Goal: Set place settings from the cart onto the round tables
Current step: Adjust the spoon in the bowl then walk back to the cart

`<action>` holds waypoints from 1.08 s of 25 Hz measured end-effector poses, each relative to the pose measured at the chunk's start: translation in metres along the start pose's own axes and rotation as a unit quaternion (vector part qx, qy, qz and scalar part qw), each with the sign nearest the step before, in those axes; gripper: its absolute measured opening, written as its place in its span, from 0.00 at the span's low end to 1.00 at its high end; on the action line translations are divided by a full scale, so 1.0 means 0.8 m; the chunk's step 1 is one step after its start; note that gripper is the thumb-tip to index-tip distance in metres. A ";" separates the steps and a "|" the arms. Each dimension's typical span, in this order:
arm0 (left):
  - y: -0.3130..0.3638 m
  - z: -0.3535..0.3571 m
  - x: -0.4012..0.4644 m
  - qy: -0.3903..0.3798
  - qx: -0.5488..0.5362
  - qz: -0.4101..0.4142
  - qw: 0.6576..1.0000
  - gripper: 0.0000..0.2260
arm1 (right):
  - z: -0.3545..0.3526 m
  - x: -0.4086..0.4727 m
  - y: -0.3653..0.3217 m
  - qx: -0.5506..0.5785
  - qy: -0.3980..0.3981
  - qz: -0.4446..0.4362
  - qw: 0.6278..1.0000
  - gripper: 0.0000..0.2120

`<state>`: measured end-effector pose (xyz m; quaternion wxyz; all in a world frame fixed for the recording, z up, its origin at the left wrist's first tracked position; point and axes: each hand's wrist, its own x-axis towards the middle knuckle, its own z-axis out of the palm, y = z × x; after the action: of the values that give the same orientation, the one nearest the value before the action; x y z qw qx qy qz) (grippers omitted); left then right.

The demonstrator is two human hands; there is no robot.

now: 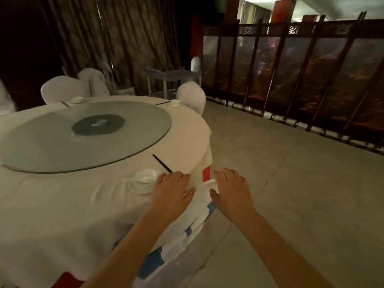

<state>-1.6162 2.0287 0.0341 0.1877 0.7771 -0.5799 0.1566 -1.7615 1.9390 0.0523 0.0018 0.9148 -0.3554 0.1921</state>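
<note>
round desk (62,204) under a white cloth, glass turntable (83,138) at centre. near setting at the edge: bowl on saucer (143,179), black chopsticks (162,163) just beside. left hand (170,190) flat and open on the cloth; right hand (230,188) loosely pinching a white spoon-like piece (205,183) — hard to tell. likely step: placing it; next calls for lowering it beside the saucer.

1. The round counter (62,204) wears a white cloth, and a grey glass turntable (62,146) lies flat on its middle.
2. A white bowl (144,176) sits upright on a white saucer (137,188) at the turntable's 5 o'clock, near the counter's edge.
3. Black chopsticks (162,163) lie flat just beside the bowl, at its 1 o'clock.
4. Two more white settings sit at the far rim: one (77,99) at 12 o'clock, one (175,103) at 2 o'clock.
</note>
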 end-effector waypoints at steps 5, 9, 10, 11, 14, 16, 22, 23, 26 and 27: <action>-0.063 0.024 0.085 0.049 0.067 -0.053 0.995 0.19 | 0.034 0.132 -0.002 0.001 -0.011 -0.087 0.996 0.18; -0.116 0.049 0.125 0.023 0.096 -0.118 0.988 0.19 | 0.080 0.220 -0.001 0.037 -0.054 -0.134 0.989 0.20; -0.126 0.058 0.124 0.014 0.101 -0.135 0.986 0.18 | 0.093 0.235 -0.004 0.044 -0.064 -0.145 0.986 0.20; -0.136 0.067 0.123 0.005 0.101 -0.151 0.983 0.17 | 0.107 0.249 -0.007 0.047 -0.077 -0.155 0.984 0.20; -0.163 0.095 0.129 -0.028 0.093 -0.215 0.972 0.16 | 0.157 0.294 -0.016 0.062 -0.098 -0.202 0.972 0.19; -0.178 0.121 0.137 -0.031 0.111 -0.262 0.958 0.17 | 0.197 0.330 -0.022 0.076 -0.109 -0.247 0.960 0.18; -0.220 0.163 0.143 0.003 0.145 -0.373 0.916 0.17 | 0.282 0.411 -0.032 0.109 -0.146 -0.327 0.928 0.15; -0.229 0.170 0.137 0.026 0.125 -0.423 0.897 0.14 | 0.298 0.421 -0.030 0.109 -0.166 -0.322 0.926 0.16; -0.255 0.202 0.107 0.100 0.000 -0.627 0.773 0.12 | 0.353 0.438 -0.019 0.093 -0.235 -0.279 0.926 0.17; -0.265 0.216 0.095 0.115 -0.052 -0.681 0.722 0.12 | 0.369 0.438 -0.015 0.097 -0.260 -0.246 0.929 0.17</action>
<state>-1.3871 1.9375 -0.1060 0.3495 0.9277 0.1238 0.0447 -1.4145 1.6792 -0.0959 -0.1320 0.9871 -0.0866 -0.0254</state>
